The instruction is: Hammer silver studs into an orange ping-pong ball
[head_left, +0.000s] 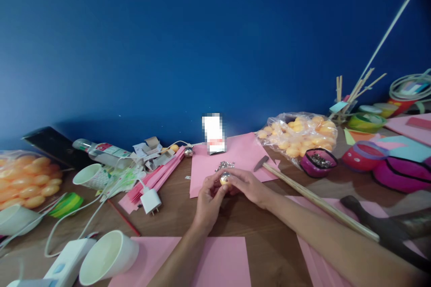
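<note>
Both hands meet over the near edge of the pink paper sheet [235, 157] that lies in the middle of the desk [262, 251], and between them sits a small orange ball [224, 179] partly covered in shiny silver studs. The left hand [209, 199] pinches the ball from below and the side with thumb and fingertips, seemingly to steady it, while the right hand [247, 185] closes over it from the other side, its fingers pressed to the ball's surface as if working at one of the studs; how firmly it grips I cannot tell. Just beyond the hands, on the pink sheet, lies a little heap of silver pins [225, 165], close enough to be picked from without reaching. To the right of the sheet a small hammer [261, 163] rests with its long wooden handle running back toward the person, head at the paper's corner. Beyond that sits a clear bag of orange balls [298, 134] and a magenta cup of pins [318, 162]. Left of the sheet are folded pink paper strips [158, 178], a white charger plug [150, 200] and a white paper cup [108, 257].
</note>
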A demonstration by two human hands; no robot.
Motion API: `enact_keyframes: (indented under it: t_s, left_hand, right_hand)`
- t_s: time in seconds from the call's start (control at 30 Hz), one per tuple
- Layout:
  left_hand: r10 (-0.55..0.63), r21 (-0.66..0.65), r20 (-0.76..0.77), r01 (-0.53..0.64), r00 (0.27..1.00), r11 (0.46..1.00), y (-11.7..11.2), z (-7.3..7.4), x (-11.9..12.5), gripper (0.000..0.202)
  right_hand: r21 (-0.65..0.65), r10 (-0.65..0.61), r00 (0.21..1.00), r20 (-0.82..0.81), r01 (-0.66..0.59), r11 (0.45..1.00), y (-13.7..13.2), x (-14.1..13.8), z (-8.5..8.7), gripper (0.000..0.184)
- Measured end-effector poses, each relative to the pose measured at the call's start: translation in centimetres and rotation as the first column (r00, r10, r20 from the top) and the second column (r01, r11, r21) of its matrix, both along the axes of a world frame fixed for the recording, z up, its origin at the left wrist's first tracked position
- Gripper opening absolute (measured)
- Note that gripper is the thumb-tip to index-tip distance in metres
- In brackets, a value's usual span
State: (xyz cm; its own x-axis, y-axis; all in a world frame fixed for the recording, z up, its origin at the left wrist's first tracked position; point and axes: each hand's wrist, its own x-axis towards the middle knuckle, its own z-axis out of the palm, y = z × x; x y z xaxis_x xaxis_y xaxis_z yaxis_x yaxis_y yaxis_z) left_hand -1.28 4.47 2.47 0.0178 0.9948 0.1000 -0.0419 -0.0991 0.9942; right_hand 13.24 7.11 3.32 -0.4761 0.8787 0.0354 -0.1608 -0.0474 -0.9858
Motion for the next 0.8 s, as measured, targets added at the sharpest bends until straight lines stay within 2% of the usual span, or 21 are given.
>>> enact_keyframes:
  t_s: [0.2, 0.33, 0.47, 0.53, 0.67, 0.73, 0.8]
  left_hand:
    - [0.050, -0.039, 0.011, -0.050, 0.999, 0.998, 0.2, -0.4, -0.2, 0.042]
    - [0.085, -0.029, 0.043, -0.084, 0.995, 0.996, 0.1, -0.3, -0.2, 0.042]
    - [0.101, -0.077, 0.058, -0.097, 0.993, 0.992, 0.0, 0.1, -0.2, 0.043]
    - [0.097, -0.071, 0.078, -0.092, 0.992, 0.993, 0.0, 0.3, -0.1, 0.043]
    - [0.076, 0.025, 0.087, -0.078, 0.993, 0.997, -0.1, 0.5, -0.1, 0.039]
    - [0.080, 0.027, 0.073, -0.082, 0.994, 0.996, -0.1, 0.5, -0.1, 0.038]
    - [0.079, 0.002, 0.081, -0.079, 0.994, 0.997, 0.0, 0.4, -0.1, 0.039]
  right_hand:
    - [0.011, -0.039, 0.996, 0.080, 0.038, 0.999, 0.4, -0.6, -0.2, 0.044]
    - [0.084, -0.191, 0.966, 0.175, 0.178, 0.980, 0.6, -0.9, 0.6, 0.041]
    - [0.173, -0.291, 0.946, 0.146, 0.265, 0.948, 0.2, -1.2, 2.8, 0.037]
    - [0.206, -0.278, 0.954, 0.115, 0.251, 0.946, -0.3, -1.7, 4.3, 0.036]
    - [0.249, -0.202, 0.978, 0.061, 0.181, 0.951, -1.5, -2.5, 7.4, 0.035]
    - [0.310, -0.184, 0.977, 0.111, 0.142, 0.940, -1.8, -2.1, 8.7, 0.035]
    - [0.413, -0.223, 0.944, 0.245, 0.106, 0.905, -1.9, -0.9, 9.4, 0.033]
